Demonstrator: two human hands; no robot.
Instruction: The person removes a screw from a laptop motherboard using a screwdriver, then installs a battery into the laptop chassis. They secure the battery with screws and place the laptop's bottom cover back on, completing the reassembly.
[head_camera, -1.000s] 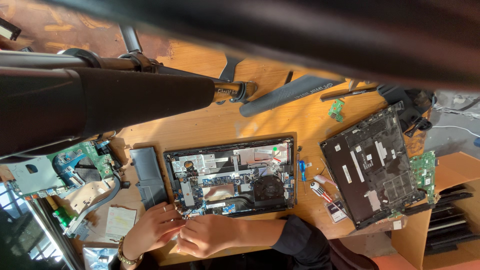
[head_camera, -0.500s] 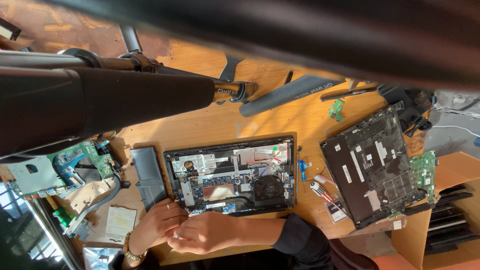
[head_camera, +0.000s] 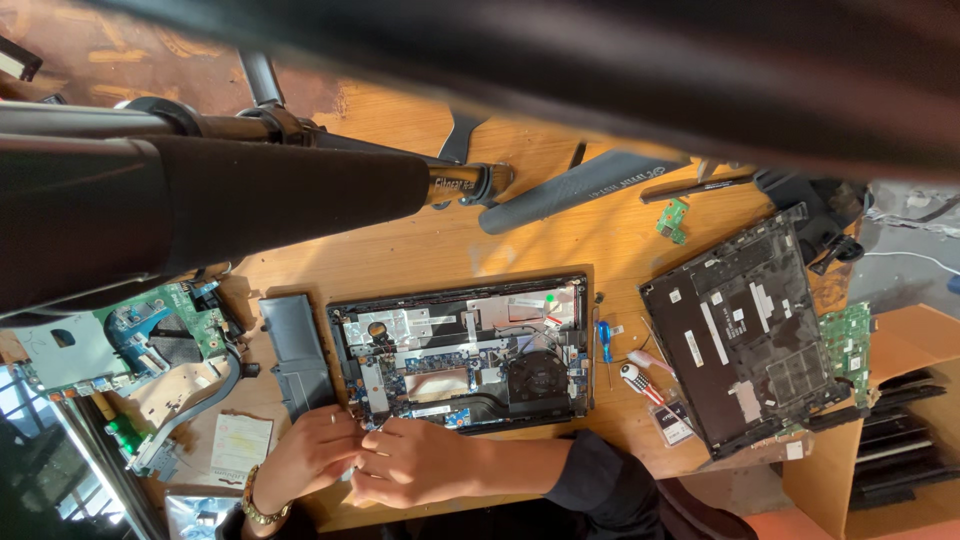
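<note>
Hands (head_camera: 360, 462) at opened laptop (head_camera: 462, 352) corner

The left hand (head_camera: 305, 455) is bare, with a gold-coloured bracelet (head_camera: 256, 507) of chunky links round its wrist. The right hand (head_camera: 415, 462) is bare too; its forearm ends in a dark navy sleeve (head_camera: 590, 478) pushed up.

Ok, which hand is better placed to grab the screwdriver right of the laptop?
Probably the right hand: it is nearer the screwdriver, its arm on that side. The left hand sits farther off at the laptop corner.
</note>
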